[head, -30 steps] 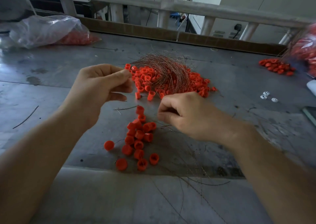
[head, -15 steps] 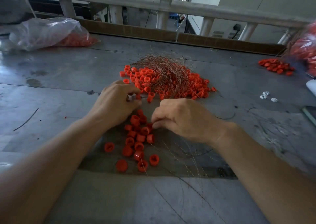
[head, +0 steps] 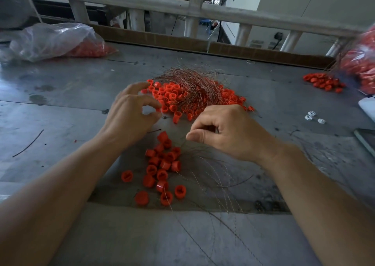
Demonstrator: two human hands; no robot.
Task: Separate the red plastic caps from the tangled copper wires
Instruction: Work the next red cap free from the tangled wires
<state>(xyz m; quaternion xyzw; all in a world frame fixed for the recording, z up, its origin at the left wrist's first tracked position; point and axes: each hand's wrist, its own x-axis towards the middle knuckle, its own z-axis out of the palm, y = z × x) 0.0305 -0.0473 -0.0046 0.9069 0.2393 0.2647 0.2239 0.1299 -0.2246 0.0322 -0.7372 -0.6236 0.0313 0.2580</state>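
A tangle of thin copper wires (head: 192, 83) lies over a heap of red plastic caps (head: 172, 95) in the middle of the metal table (head: 60, 95). Nearer to me sits a smaller group of loose red caps (head: 160, 168). My left hand (head: 129, 117) is at the heap's near left edge; its thumb and a finger pinch together at a red cap (head: 159, 109), and the index finger points at the heap. My right hand (head: 229, 131) is curled just right of the loose caps and grips fine wire strands (head: 211, 176) that fan out toward the table's front.
A clear bag of red caps (head: 60, 40) lies at the back left, and another bag (head: 361, 62) at the right edge beside a small cap pile (head: 322, 81). A few white pieces (head: 310, 116) lie to the right. A stray wire (head: 28, 144) lies left. A railing (head: 182, 5) runs behind.
My left hand dropped from a raised pose to the loose caps, then moved up to the heap's edge. My right hand stayed low, holding the strands.
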